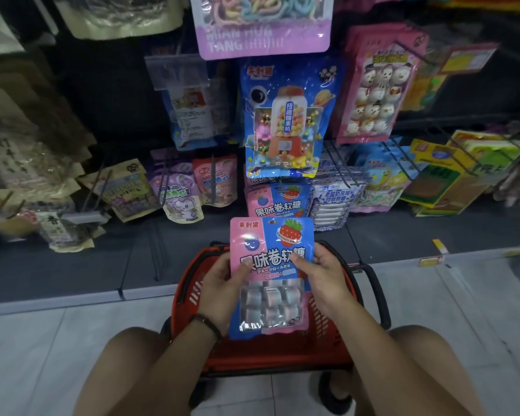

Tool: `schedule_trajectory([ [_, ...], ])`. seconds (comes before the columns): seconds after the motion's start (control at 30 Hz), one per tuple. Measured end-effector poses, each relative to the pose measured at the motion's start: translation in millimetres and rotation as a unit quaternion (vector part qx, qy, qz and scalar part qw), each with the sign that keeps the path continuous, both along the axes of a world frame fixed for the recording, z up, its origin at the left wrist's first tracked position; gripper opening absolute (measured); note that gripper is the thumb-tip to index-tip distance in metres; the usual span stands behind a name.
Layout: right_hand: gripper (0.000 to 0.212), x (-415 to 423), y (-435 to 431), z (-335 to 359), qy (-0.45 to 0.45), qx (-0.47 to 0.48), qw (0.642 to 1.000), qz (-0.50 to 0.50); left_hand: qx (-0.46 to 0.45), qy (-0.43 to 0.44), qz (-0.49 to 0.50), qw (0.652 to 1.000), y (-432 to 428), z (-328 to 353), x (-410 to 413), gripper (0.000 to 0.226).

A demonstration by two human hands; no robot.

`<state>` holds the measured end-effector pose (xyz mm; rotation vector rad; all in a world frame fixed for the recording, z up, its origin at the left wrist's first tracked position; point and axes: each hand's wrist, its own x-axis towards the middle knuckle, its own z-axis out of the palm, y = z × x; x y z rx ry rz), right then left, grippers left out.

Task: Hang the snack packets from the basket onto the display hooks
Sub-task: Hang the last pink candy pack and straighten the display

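Note:
I hold a pink-and-blue snack packet (271, 235) with a strawberry picture upright above the red basket (336, 334). My left hand (222, 288) grips its left edge with the thumb on the front. On the right edge sits my right hand (323, 280), gripping the same way. Just above the held packet, matching packets (278, 201) hang on a low display hook. The inside of the basket is hidden behind the packet and my hands.
A blue gumball-machine packet (282, 121) hangs above the matching ones. Purple and pink packets (180, 193) hang to the left, blue-and-white packets (332, 202) to the right. The basket stands on a pale tiled floor (42, 340) between my knees, against the dark shelf base (72, 265).

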<state>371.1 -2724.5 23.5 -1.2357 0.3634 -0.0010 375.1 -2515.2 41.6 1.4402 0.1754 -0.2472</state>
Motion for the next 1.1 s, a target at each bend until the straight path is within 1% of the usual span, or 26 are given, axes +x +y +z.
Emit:
schedule_trajectory([
  [0.1,0.028,-2,4,5,-0.029,-0.030,0.999,0.001,-0.012,-0.032,0.027,0.999,0,3,6,0.022],
  [0.17,0.026,0,2,7,-0.034,-0.075,0.997,-0.008,0.010,-0.041,0.029,0.999,0,8,12,0.016],
  [0.23,0.023,9,-6,9,-0.036,-0.141,0.989,-0.027,0.069,-0.070,0.021,0.995,1,14,24,0.013],
  [0.3,0.016,25,-20,11,-0.036,-0.208,0.976,-0.056,0.148,-0.108,0.010,0.983,-2,23,43,0.016],
  [0.37,0.023,40,-29,18,-0.033,-0.246,0.965,-0.079,0.218,-0.137,0.013,0.966,-9,28,59,0.032],
  [0.4,0.027,47,-32,23,-0.035,-0.258,0.962,-0.084,0.229,-0.145,0.020,0.962,-15,31,66,0.038],
  [0.43,0.028,53,-35,26,-0.037,-0.264,0.960,-0.084,0.225,-0.150,0.023,0.962,-20,33,73,0.038],
  [0.5,0.026,66,-39,30,-0.042,-0.248,0.964,-0.088,0.195,-0.140,0.013,0.971,-29,32,88,0.034],
  [0.63,0.026,86,-44,23,-0.041,-0.217,0.971,-0.086,0.128,-0.085,-0.025,0.988,-40,20,108,0.019],
  [0.7,0.021,95,-46,14,-0.036,-0.204,0.976,-0.064,0.109,-0.068,-0.017,0.992,-44,11,116,0.012],
  [0.77,0.019,103,-47,0,-0.035,-0.198,0.979,-0.044,0.109,-0.053,0.001,0.993,-47,-1,125,0.006],
  [0.8,0.019,107,-48,-8,-0.033,-0.191,0.980,-0.038,0.109,-0.042,0.010,0.993,-48,-7,130,0.006],
  [0.87,0.006,111,-47,-21,-0.024,-0.172,0.984,-0.038,0.110,-0.021,0.012,0.994,-52,-19,140,0.013],
  [0.9,0.005,113,-47,-25,-0.016,-0.166,0.985,-0.043,0.109,-0.013,0.007,0.994,-54,-23,144,0.015],
  [1.03,0.022,125,-51,-35,0.010,-0.149,0.988,-0.041,0.128,0.003,0.000,0.992,-61,-33,161,0.009],
  [1.1,0.027,135,-54,-36,0.010,-0.156,0.987,-0.048,0.113,0.017,0.010,0.993,-63,-40,170,0.010],
])
